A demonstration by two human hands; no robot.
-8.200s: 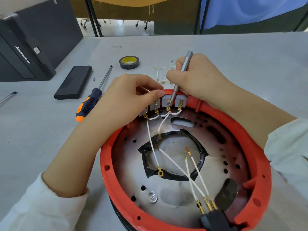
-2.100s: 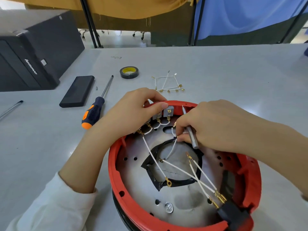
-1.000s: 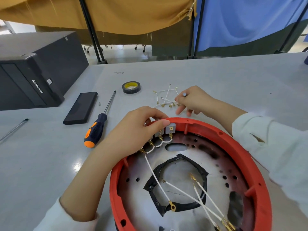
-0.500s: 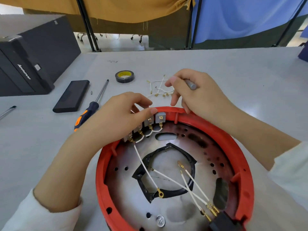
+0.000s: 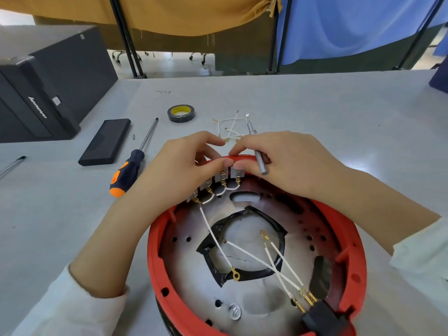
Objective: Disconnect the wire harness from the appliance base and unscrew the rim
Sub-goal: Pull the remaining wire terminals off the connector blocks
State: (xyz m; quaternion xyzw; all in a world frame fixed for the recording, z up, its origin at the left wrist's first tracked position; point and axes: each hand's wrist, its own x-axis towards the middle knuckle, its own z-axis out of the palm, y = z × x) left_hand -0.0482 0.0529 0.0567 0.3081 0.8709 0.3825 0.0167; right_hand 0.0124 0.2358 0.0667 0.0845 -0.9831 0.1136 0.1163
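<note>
An upturned appliance base with a red rim (image 5: 155, 258) and a metal plate (image 5: 257, 309) sits in front of me. Small grey switch blocks (image 5: 221, 177) with gold terminals and short white wire loops line the far rim. White harness wires (image 5: 244, 251) cross the plate to a black connector (image 5: 320, 316). My left hand (image 5: 174, 170) pinches the far rim at the switch blocks. My right hand (image 5: 286, 161) holds a thin grey screwdriver (image 5: 258, 156) between its fingers, and its fingertips touch the rightmost switch block.
Loose white wires (image 5: 231, 126) lie on the grey table just beyond the rim. A black tape roll (image 5: 181, 113), an orange-and-black screwdriver (image 5: 131, 170), a black flat case (image 5: 106, 141) and a black computer tower (image 5: 46, 86) are to the left.
My right hand carried a freed wire to the loose pile beyond the rim, then came back to the switch blocks with the grey screwdriver. My left hand stayed on the rim.
</note>
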